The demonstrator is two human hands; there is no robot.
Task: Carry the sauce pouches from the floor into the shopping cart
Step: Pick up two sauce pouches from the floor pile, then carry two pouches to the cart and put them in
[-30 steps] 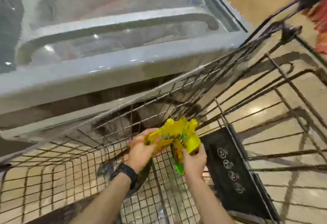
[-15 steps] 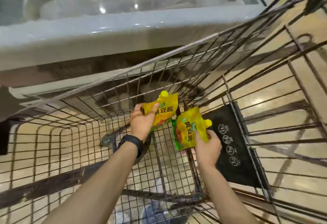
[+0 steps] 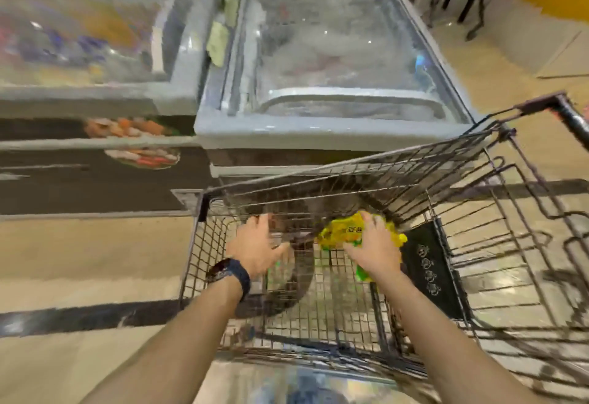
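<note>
Inside the wire shopping cart [image 3: 382, 161], the right grip [image 3: 376, 244] curls over yellow sauce pouches [image 3: 342, 231]; the left grip [image 3: 258, 246], blurred, fingers spread, holds nothing

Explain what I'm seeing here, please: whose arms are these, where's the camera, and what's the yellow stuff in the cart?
No machine here: a person works with bare hands, and a single camera on their head looks forward and down, so the arms reach in from the bottom. The left hand, with a dark wristband, is open, fingers spread, over the wire shopping cart. The right hand holds yellow sauce pouches low inside the basket. Glass-topped freezers stand beyond the cart.
</note>
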